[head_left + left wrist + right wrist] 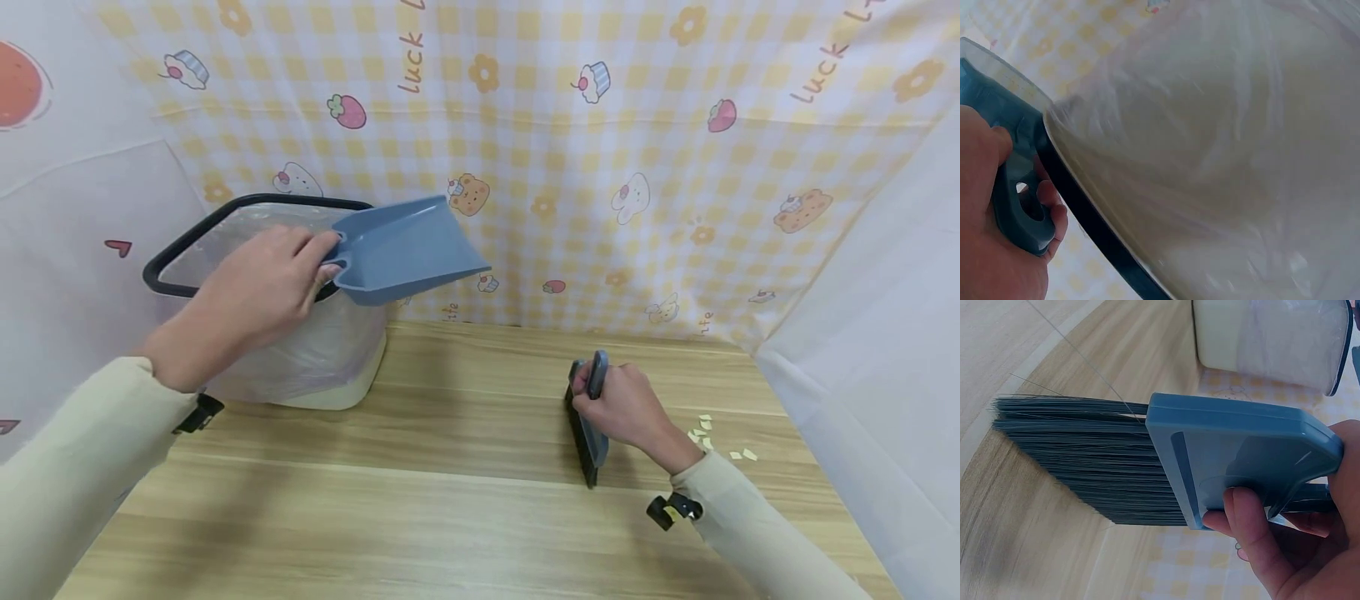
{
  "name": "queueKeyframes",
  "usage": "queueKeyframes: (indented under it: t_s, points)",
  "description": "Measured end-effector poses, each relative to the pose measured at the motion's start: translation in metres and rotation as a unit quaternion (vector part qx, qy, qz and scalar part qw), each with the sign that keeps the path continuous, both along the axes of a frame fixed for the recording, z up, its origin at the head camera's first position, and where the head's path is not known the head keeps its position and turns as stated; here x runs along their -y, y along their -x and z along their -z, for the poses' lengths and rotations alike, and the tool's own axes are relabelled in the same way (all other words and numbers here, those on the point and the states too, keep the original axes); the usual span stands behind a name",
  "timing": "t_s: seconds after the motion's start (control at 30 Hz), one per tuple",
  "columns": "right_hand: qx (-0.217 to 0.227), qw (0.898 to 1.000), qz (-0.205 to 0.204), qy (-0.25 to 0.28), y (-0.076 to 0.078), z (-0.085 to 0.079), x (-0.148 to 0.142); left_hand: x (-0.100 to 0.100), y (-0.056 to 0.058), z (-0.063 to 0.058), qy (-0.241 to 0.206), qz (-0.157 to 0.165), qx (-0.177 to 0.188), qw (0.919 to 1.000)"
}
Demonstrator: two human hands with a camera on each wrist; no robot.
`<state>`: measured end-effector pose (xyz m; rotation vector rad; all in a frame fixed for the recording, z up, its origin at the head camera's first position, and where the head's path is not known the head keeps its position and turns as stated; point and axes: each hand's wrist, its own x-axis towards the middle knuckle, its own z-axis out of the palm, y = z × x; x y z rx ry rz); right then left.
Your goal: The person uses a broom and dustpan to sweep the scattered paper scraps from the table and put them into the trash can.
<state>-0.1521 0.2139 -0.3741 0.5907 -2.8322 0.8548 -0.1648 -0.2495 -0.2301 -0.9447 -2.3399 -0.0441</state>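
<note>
A blue dustpan (408, 250) is held by its handle in my left hand (258, 279), up over the right side of a lined trash bin (330, 358). Its wide scoop points right, toward the curtain. In the left wrist view, fingers curl round the looped dustpan handle (1022, 212) beside the bin's dark rim (1085, 209). My right hand (624, 404) grips a blue hand brush (597, 437) on the wooden table, its dark bristles down at the left. Seen from the right wrist, the long bristles (1097, 459) fan out from the brush head.
Several small pale yellow scraps (705, 435) lie on the wooden table (465, 533) right of the brush, close to the right forearm. A yellow checked curtain (525, 167) hangs behind the table. White cloth (877, 333) bounds the right side.
</note>
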Motion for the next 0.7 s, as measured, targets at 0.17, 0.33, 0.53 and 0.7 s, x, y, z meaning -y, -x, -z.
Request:
queueKeyframes:
  t_s: [0.17, 0.33, 0.53, 0.7]
  points:
    - [0.002, 1.0, 0.002, 0.003, 0.0, 0.0, 0.0, -0.016, 0.0, 0.005, -0.001, 0.03, -0.006, 0.9995]
    - [0.001, 1.0, 0.004, -0.001, -0.001, 0.0, -0.001, -0.034, -0.002, 0.017, -0.009, 0.074, -0.005, 0.9972]
    - [0.0, 1.0, 0.008, -0.009, 0.0, 0.001, -0.002, -0.052, -0.003, 0.035, -0.009, 0.113, 0.029, 0.9931]
    - [0.008, 1.0, 0.009, -0.009, -0.001, 0.002, -0.001, -0.062, -0.002, 0.055, 0.0, 0.114, 0.068, 0.9911]
